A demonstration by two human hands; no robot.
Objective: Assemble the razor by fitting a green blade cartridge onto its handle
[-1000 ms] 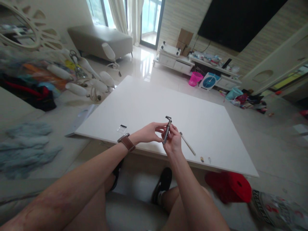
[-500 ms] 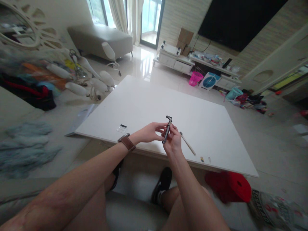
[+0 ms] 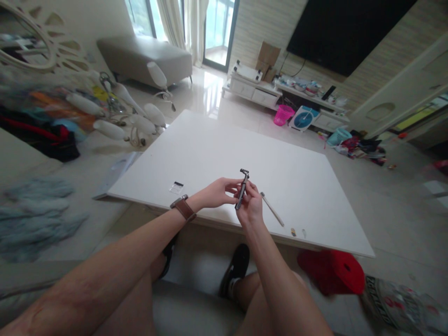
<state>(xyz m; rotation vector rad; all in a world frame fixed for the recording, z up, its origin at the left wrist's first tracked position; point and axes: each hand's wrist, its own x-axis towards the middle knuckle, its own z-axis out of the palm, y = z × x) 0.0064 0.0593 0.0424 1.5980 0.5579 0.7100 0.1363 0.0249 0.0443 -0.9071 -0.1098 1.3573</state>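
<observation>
Above the front part of a white tabletop [image 3: 224,144], a slim black-and-silver razor [image 3: 241,192] is held tilted, its T-shaped head up. My right hand [image 3: 253,206] wraps its fingers round the handle from the right. From the other side, my left hand [image 3: 217,192] pinches the handle between thumb and fingers; a brown-strapped watch [image 3: 184,207] is on that wrist. Just right of my hands lies a thin pale stick [image 3: 273,210] with a dark end. A small yellowish piece [image 3: 293,232] and a small clear piece [image 3: 304,233] lie near the front edge.
A small clear packet [image 3: 176,187] with a black top lies at the left of the tabletop. On the floor at right are a red roll [image 3: 345,273] and a printed bag [image 3: 395,301]. White lamp shades [image 3: 110,129] stand beyond the left edge.
Both hands keep their hold on the razor, almost in the same place. The whole view has shifted very slightly.
</observation>
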